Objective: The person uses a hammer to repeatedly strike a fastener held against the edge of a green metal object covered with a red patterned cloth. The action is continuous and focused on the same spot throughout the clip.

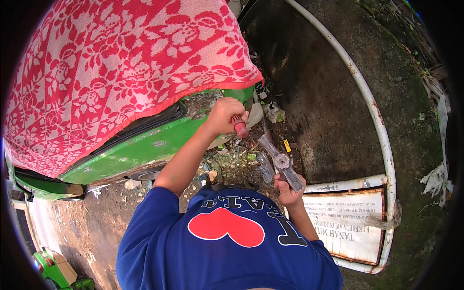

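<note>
1. Near the centre, the left hand [223,115] is closed around a red-handled tool [239,126], pressed against the green vehicle [145,150].
2. Just right and nearer, the right hand [289,192] grips a grey metal tool [280,162], angled up-left.
3. A red floral cloth [111,67] covers the vehicle, far left.
4. Litter [251,157] lies on the ground between the hands.
5. A white-framed sign [348,222] lies right.

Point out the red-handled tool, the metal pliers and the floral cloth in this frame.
red-handled tool [239,126], head view, on the handle end showing below the left hand's fist.
metal pliers [282,162], head view, on the pivot joint above the right hand.
floral cloth [111,72], head view, on its red-and-pink middle.
</note>
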Motion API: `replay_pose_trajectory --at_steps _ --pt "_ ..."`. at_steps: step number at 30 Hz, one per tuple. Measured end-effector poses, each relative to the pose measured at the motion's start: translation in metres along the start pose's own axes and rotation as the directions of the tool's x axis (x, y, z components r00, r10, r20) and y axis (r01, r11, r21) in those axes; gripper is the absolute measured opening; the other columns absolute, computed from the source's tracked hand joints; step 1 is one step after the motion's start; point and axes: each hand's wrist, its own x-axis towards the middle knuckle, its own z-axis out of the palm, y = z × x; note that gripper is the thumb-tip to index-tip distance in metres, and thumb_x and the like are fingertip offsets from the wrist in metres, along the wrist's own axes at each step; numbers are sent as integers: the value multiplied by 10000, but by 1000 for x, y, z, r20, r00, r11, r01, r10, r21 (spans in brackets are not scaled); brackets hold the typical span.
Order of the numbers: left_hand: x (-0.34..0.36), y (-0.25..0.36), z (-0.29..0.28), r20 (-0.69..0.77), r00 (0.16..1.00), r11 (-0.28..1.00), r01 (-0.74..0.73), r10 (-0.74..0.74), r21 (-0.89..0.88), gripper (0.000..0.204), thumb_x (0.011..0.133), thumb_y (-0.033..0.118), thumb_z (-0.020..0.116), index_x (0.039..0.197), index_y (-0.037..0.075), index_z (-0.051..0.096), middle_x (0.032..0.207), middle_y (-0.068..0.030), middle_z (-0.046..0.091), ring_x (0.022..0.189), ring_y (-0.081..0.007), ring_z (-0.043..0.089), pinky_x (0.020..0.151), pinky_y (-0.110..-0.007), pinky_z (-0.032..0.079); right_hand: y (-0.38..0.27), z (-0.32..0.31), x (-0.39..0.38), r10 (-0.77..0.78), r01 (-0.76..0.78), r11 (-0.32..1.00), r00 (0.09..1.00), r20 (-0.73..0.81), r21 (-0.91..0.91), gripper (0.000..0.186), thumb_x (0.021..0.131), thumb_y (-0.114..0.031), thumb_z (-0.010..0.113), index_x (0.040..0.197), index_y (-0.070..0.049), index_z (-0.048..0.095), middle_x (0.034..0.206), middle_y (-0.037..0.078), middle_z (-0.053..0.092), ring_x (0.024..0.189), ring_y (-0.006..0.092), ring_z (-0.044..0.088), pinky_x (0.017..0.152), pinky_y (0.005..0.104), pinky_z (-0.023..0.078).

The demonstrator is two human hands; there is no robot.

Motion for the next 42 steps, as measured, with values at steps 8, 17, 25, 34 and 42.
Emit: replay_pose_trajectory --at_steps 8,17,25,34,42 --pt "0 5 -2 92 996 999 10 -15 47 260 718 107 661 601 52 436 580 -99 456 562 -309 488 544 -402 392 -5 0 1 94 -92 992 995 -26 82 219 894 -197 611 841 14 640 584 58 582 505 158 583 506 276 444" --pt "2 0 0 36 999 1000 -15 15 1 316 695 38 662 583 42 367 555 -105 392 515 -310 419 495 -405 345 -6 3 2 89 -89 993 996 -7 76 238 903 -217 608 847 13 637 595 50 588 513 144 585 507 264 443" --pt "3 -2 3 33 999 1000 -9 8 13 317 693 39 668 582 43 371 556 -107 396 517 -308 426 495 -403 345 24 4 -21 -156 154 988 982 -108 -32 302 927 -284 581 893 13 627 674 92 610 560 189 589 535 295 458" --pt "2 -2 5 34 999 1000 9 -9 -1 309 691 45 665 587 33 374 560 -111 400 528 -309 437 499 -404 351 -2 1 -7 69 -68 997 997 -18 36 240 874 -206 629 839 31 643 646 99 610 531 226 606 520 295 458" --pt "-5 5 1 66 998 1000 22 -22 -3 283 693 66 665 589 40 402 567 -108 418 539 -311 454 518 -405 370 -9 5 -2 122 -118 990 991 -48 78 391 946 -358 571 832 15 594 598 51 565 519 128 547 502 260 430"
